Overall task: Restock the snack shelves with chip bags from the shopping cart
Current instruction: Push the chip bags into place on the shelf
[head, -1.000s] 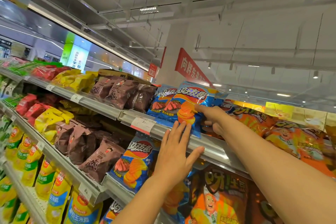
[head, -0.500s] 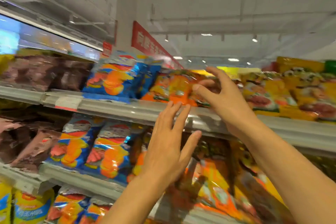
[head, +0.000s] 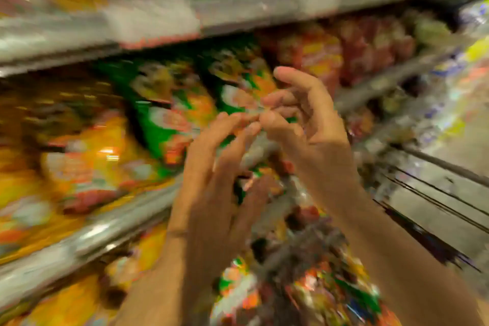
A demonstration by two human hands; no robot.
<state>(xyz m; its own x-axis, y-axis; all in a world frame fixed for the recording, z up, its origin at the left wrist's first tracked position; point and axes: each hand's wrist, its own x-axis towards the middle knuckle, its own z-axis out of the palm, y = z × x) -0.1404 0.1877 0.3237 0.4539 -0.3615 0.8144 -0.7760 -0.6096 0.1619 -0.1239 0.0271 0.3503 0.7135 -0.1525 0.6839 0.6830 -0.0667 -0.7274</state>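
Hovering in front of the snack shelves (head: 148,26), both hands are raised side by side with nothing in them, though heavy motion blur smears the whole view. The left hand (head: 211,193) shows its back to the camera, its fingers (head: 227,124) spread apart and pointing up toward the shelf. The right hand (head: 315,135) stands just beside it, palm turned inward, its fingers (head: 293,78) loosely curled and apart; the tips of the two hands nearly meet, and whether they touch cannot be told. Behind the fingertips, on the middle shelf, lie green chip bags (head: 169,119), with yellow and orange chip bags (head: 87,164) to their left and red-orange bags (head: 322,53) farther right; none of these is in contact with either hand as far as the blur allows. Below the wrists a heap of mixed coloured bags (head: 304,288) shows, and dark wires of the shopping cart (head: 434,193) run along the right side.
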